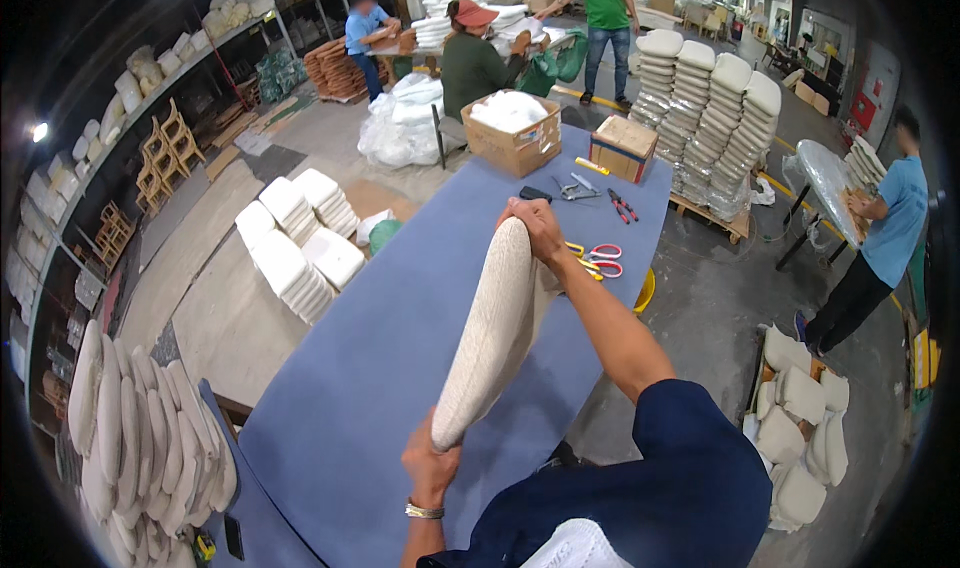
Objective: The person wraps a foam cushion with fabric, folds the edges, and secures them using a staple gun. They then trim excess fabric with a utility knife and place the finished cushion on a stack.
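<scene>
Blue table (340, 388); beige cushion (488, 333) spans left grip (430, 466), right grip (541, 230), apparently held at ends.

The left hand (431, 466) had its fingers partly hidden by the cushion (488, 328). The right forearm (610, 323) partly obscured the scissors (600, 257). The bench (345, 398) concealed part of a yellow object (649, 290), kind indeterminate. The lower edge cut off the left forearm (424, 542).

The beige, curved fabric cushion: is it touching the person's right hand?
Touching. The head view shows the person's right hand gripping the upper end of the beige, curved fabric cushion, with no gap between them.
</scene>
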